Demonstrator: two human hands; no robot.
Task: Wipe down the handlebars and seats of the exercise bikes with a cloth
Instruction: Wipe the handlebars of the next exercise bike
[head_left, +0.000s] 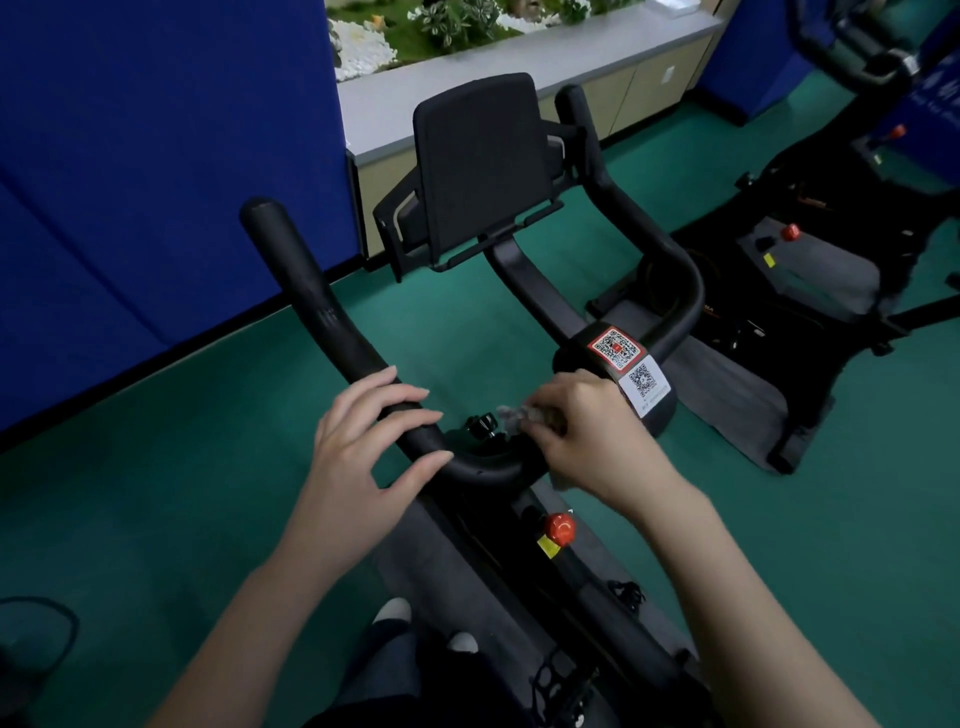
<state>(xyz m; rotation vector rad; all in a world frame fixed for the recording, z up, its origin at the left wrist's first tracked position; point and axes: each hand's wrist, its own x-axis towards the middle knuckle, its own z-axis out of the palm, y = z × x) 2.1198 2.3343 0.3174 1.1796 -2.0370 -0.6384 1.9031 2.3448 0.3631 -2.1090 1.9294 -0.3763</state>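
Looking down over the black handlebar (311, 301) of an exercise bike, U-shaped, with two horns reaching away. Laying the left hand (374, 441) across the handlebar's left bend, fingers straight and spread over the top, touching but not clasping. Pinching a small crumpled grey cloth (519, 415) in the right hand (576, 431), fingers curled tight around it, holding it against the handlebar near its middle, just right of the left hand. Showing only a little of the cloth past the knuckles, plus a scrap beneath the wrist.

Noting, beyond the handlebar, a dark tablet holder (480, 161). Noting two QR-code stickers (618, 353) on the handlebar's centre hub and, below the handlebar on the frame, a red knob (559, 527). Glimpsing a second bike (810, 270) well to the handlebar's right. Not showing any seat.

Judging the cloth as light, soft and limp, likely bunching up or slipping free unless wadded firmly in the fingers. Probably best wrapping it round the tube and sliding it along. Judging the handlebar as rigid and fixed, with a matte, seemingly grippy coating, likely taking firm pressure without harm. Suggesting steadying on the bare left bend while rubbing, and going gently around the stickers' edges, possibly prone to lifting.
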